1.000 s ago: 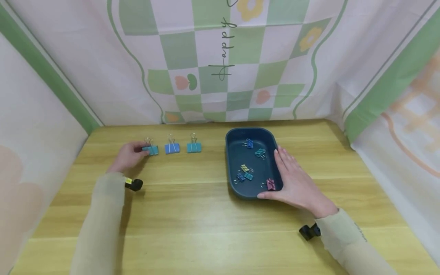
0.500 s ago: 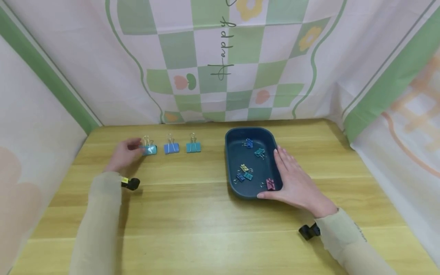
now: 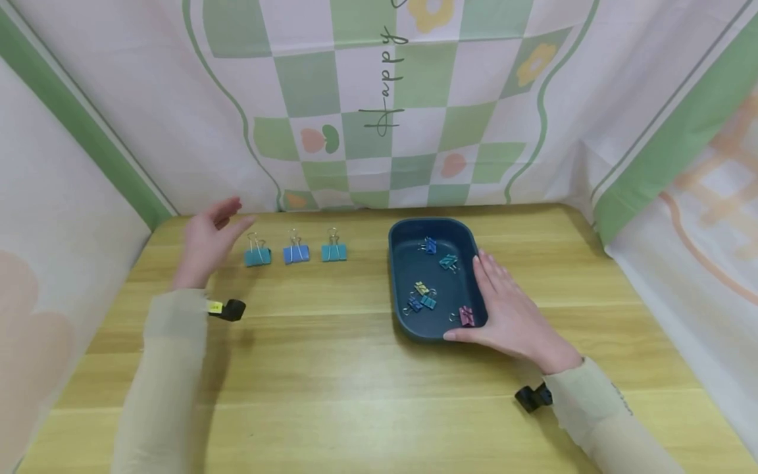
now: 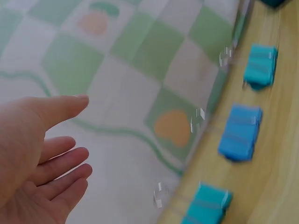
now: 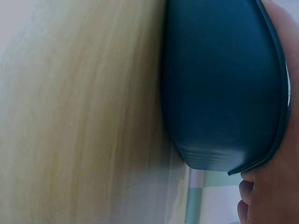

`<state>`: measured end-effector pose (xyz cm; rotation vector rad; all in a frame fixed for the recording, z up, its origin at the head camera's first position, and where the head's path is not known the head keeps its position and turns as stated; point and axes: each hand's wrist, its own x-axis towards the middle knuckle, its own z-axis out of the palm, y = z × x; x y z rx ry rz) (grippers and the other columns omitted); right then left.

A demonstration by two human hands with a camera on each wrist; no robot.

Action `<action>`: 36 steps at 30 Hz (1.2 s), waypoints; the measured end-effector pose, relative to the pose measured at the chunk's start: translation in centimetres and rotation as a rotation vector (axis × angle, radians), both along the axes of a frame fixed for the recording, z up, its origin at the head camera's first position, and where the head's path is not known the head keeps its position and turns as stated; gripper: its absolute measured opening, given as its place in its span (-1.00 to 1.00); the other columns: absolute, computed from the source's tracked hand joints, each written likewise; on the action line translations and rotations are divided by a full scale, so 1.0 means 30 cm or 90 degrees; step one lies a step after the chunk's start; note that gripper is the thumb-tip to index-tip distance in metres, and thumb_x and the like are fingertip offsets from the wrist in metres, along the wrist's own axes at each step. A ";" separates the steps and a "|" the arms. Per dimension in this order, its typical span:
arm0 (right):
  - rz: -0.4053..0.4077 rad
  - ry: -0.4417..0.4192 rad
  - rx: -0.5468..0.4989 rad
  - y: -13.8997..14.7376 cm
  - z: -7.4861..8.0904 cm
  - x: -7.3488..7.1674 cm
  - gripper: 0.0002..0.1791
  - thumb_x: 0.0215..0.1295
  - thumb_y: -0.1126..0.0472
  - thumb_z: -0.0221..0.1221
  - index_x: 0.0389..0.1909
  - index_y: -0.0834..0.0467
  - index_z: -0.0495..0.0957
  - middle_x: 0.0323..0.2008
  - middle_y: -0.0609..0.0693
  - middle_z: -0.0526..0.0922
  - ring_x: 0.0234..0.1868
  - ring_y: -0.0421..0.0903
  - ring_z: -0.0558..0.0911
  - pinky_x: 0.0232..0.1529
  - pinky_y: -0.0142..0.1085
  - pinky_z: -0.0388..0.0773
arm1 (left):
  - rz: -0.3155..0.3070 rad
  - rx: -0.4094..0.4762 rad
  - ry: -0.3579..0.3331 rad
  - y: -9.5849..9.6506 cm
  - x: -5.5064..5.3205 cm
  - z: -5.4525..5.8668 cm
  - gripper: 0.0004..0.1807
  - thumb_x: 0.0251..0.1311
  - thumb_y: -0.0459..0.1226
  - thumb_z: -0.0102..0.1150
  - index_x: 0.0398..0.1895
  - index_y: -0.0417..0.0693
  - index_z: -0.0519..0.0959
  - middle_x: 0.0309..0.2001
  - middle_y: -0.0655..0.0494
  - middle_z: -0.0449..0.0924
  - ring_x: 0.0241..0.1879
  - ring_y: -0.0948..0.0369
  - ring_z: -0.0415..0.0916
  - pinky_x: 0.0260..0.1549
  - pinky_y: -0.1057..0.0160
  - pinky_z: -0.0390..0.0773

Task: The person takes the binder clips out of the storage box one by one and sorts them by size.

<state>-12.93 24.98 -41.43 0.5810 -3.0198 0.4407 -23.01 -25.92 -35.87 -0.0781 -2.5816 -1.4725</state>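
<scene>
1. Handling, clips: the 3 large clips, outer teal clip (image 3: 257,257), blue clip (image 3: 296,254) and inner teal clip (image 3: 334,253), are judged light, stiff and hard to damage. Coated faces may slip slightly. Recommended hold: a pinch across the coloured body; the wire handles probably swing.
2. Handling, container: the tray (image 3: 408,266) appears rigid and fairly light; its rim offers the best hold.
3. Appearance: the large clips have plain, glossy bodies and silver handles. The tray is dark blue with rounded corners. Its 6 small clips (image 3: 448,262) are blue, teal, yellow and pink.
4. Location: the large clips form a spaced row on the tabletop (image 3: 331,368), left of the tray. The small clips lie inside it.
5. Left hand (image 3: 207,240): empty, thumb parted from the fingers, left of the tray and beside the outer teal clip, apart from it.
6. Right hand (image 3: 512,316): fingers extended along the tray's right side, thumb at its near edge, not clenched.
</scene>
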 end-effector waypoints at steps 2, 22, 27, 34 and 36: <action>0.001 0.000 0.001 -0.001 -0.001 -0.002 0.56 -0.08 -0.66 0.24 0.61 0.27 -0.29 0.61 0.21 -0.29 0.60 0.15 -0.21 0.51 0.12 -0.10 | -0.022 0.001 0.012 0.036 0.006 0.022 -0.22 0.33 0.07 0.31 0.48 -0.13 0.35 0.43 -0.06 0.37 0.42 0.04 0.27 0.39 0.13 0.24; -0.001 -0.006 -0.003 -0.002 0.007 -0.003 0.56 -0.07 -0.64 0.25 0.61 0.27 -0.31 0.61 0.21 -0.30 0.59 0.15 -0.22 0.50 0.12 -0.11 | -0.223 -0.025 0.050 0.409 0.080 0.011 -0.31 0.28 -0.09 0.41 0.43 -0.05 0.43 0.35 0.01 0.47 0.34 0.02 0.39 0.31 0.06 0.38; 0.000 -0.011 -0.003 -0.004 0.007 -0.001 0.56 -0.07 -0.64 0.25 0.61 0.27 -0.30 0.61 0.21 -0.30 0.60 0.15 -0.22 0.51 0.12 -0.12 | -0.254 -0.003 0.022 0.485 0.098 -0.024 -0.32 0.28 -0.08 0.40 0.42 -0.05 0.45 0.33 0.05 0.50 0.31 0.03 0.43 0.29 0.05 0.40; 0.001 -0.011 -0.007 -0.001 0.004 0.000 0.56 -0.07 -0.63 0.26 0.61 0.26 -0.33 0.61 0.21 -0.31 0.60 0.15 -0.23 0.51 0.12 -0.13 | -0.287 0.019 0.013 0.582 0.129 -0.045 -0.31 0.24 -0.02 0.43 0.40 -0.02 0.47 0.31 0.13 0.51 0.30 0.14 0.44 0.28 0.11 0.41; 0.003 -0.008 -0.007 0.000 0.001 -0.001 0.56 -0.07 -0.63 0.26 0.61 0.26 -0.32 0.61 0.21 -0.30 0.60 0.15 -0.22 0.51 0.11 -0.12 | -0.298 0.027 0.006 0.605 0.139 -0.049 -0.30 0.24 0.00 0.43 0.41 0.00 0.47 0.32 0.14 0.51 0.30 0.16 0.44 0.28 0.11 0.41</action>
